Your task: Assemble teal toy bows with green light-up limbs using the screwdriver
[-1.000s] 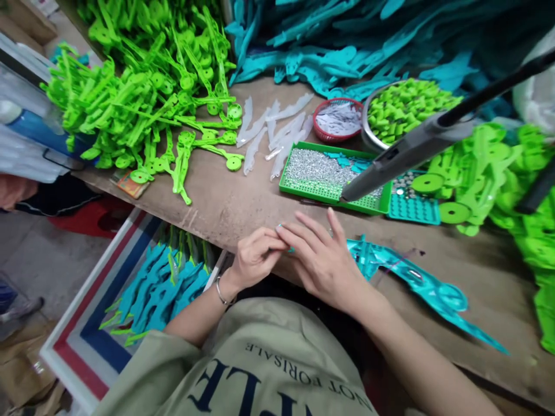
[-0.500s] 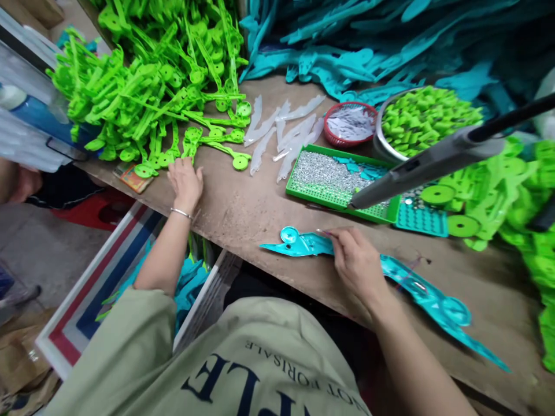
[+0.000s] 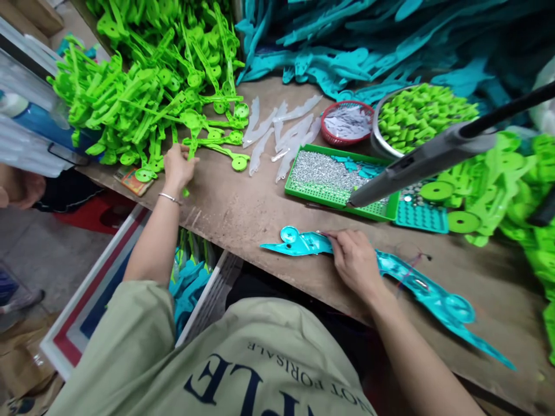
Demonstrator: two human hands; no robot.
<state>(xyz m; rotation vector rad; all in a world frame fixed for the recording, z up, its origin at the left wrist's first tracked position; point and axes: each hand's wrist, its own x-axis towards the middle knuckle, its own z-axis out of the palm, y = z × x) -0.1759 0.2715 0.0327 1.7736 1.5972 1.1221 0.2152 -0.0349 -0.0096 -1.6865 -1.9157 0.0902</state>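
Observation:
In the head view my left hand (image 3: 177, 169) is closed on a long bright green plastic part (image 3: 193, 144) at the near edge of a heap of like green parts (image 3: 143, 92). One end of that part pokes out below my fingers. My right hand (image 3: 358, 260) grips the middle of a long teal plastic shell (image 3: 416, 284), which lies hollow side up along the front of the bench. A round cup sits near each end of the shell. Thin dark red wires (image 3: 411, 263) rise from it, right of my hand. My right fingertips partly hide what lies under them.
A green tray (image 3: 338, 202) of small silvery pieces stands behind the shell, below a grey tool (image 3: 407, 164) reaching in from the right. Translucent strips (image 3: 290, 133), a red basket (image 3: 347, 138) and a metal bowl (image 3: 379, 141) of green pieces lie behind. Teal shells (image 3: 321, 63) pile up farther back.
My left hand has closed on a green part and drawn it slightly out of the heap, standing it more upright. My right hand stays on the teal shell, whose right end has shifted slightly.

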